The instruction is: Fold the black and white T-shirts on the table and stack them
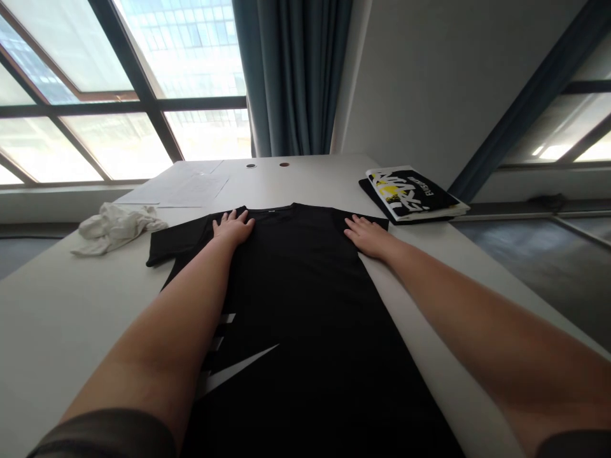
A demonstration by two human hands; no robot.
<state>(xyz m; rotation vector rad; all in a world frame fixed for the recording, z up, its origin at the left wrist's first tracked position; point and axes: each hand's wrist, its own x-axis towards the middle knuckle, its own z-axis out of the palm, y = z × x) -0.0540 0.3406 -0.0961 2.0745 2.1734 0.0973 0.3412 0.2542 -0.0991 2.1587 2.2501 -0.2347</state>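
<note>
A black T-shirt (305,286) lies spread out on the white table (119,305), its collar toward the far end and its lower part running out of view at the bottom. Grey printed marks, one a pointed streak, show on its left side, partly hidden by my left forearm. My left hand (233,228) rests flat on the shirt's left shoulder, fingers spread. On the right sleeve, near the underarm, my right hand (366,235) lies flat with its fingers out. Neither hand grips the cloth.
Folded shirts (413,194), the top one black and white with yellow print, are stacked at the table's right edge. A crumpled white cloth (114,229) lies at the left. Behind it are paper sheets (186,189). Windows and a blue-grey curtain (293,76) stand beyond.
</note>
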